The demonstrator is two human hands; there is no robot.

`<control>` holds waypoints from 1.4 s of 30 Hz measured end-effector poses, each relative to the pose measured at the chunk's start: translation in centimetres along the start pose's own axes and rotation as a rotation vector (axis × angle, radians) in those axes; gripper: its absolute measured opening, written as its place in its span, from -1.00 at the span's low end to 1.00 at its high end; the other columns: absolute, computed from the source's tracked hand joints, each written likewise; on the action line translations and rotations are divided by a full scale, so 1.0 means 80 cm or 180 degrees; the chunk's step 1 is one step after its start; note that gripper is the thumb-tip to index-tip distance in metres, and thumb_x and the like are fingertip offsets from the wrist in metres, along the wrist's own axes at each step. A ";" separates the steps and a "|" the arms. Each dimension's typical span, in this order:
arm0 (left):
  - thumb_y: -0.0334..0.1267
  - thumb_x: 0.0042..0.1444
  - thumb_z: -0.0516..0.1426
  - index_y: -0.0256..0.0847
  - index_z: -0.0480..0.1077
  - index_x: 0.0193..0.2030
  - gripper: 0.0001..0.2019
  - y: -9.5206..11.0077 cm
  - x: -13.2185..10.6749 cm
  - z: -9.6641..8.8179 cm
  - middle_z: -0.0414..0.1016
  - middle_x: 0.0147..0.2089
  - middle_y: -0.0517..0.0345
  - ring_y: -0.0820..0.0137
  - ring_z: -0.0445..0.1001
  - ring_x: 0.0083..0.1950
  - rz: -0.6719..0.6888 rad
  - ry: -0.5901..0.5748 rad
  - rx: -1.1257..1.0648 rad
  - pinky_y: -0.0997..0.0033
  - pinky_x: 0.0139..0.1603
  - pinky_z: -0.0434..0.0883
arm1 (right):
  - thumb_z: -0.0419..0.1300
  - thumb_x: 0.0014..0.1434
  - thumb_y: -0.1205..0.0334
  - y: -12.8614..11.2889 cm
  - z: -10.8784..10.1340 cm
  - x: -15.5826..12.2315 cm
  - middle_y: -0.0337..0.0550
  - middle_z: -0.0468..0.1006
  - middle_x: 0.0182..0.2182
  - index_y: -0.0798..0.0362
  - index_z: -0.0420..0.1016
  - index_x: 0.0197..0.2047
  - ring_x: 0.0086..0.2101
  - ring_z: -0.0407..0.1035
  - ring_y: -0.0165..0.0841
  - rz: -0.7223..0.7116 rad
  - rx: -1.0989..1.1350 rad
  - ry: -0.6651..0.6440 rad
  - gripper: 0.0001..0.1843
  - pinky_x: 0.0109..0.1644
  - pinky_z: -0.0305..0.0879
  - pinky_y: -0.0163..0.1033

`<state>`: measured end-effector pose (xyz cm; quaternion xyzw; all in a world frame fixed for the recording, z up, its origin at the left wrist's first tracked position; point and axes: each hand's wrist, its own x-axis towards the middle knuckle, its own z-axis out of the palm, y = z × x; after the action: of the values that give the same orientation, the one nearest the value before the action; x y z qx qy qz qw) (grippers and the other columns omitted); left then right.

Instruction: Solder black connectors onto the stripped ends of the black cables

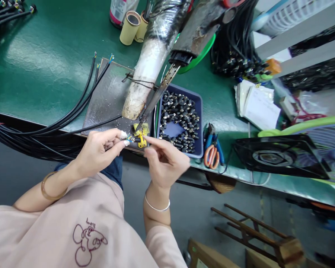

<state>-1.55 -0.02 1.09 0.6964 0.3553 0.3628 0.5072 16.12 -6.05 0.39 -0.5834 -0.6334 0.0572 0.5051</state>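
My left hand is closed, with thumb and forefinger pinching thin coloured wires at a cable's end. These wires meet the metal pins of a small black connector, seated in a yellow holder at the table's front edge. From the right, my right hand reaches in with its forefinger touching the holder's side, its thumb just below and the other fingers curled. Above the holder, the tip of a soldering iron points down close to the yellow part; whether they touch is unclear.
A blue tray of black connectors stands right of the holder, beside pliers. Black cables lie left, over a brown plate. A white wrapped tube slants overhead. Farther right are papers and a fan.
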 end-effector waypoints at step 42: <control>-0.38 0.18 0.11 -0.21 0.27 -0.41 -0.86 0.010 0.027 0.007 -0.01 -0.58 0.41 0.59 -0.03 -0.56 -0.0138 0.0172 0.0371 0.53 -0.55 0.00 | 0.30 0.16 0.50 -0.008 0.021 0.001 -0.13 0.70 -0.15 -0.02 0.42 -0.28 -0.27 0.64 -0.37 -0.0667 -0.0648 0.0202 -0.78 -0.17 0.64 -0.29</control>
<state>0.09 1.37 2.02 0.7068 0.4044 0.3491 0.4637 14.53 -5.31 0.04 -0.5639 -0.6771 -0.0788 0.4663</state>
